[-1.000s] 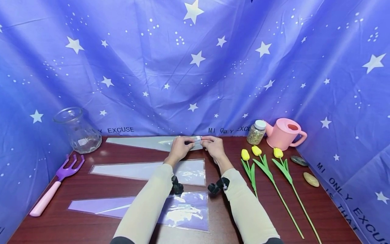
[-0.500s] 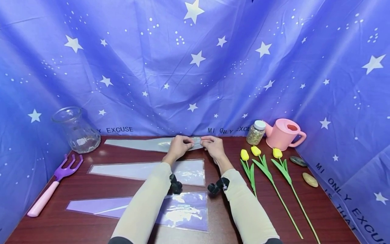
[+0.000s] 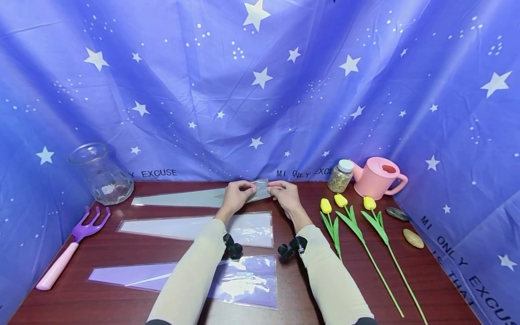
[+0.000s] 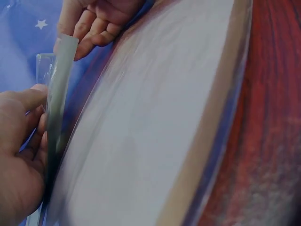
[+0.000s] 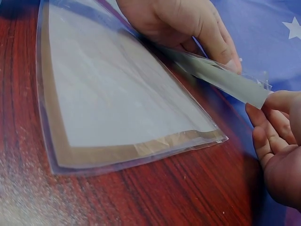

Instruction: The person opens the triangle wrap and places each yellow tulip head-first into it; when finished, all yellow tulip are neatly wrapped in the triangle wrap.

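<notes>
Both your left hand and right hand pinch the grey bag, its end between them; pulling too hard could rip it.

Only txt I can read: blk caps on the blue cloth. Back L, "Y EXCUSE"; back R, approx. "MI ONLY EXCU", cut off by the jar; R side, "MI ONLY EXCUS" w/ "IS THAT" below. Wht label on vase: can't read.

The table bears sleeves, tulips, stones, a fork, vase, jar and watering can.
</notes>
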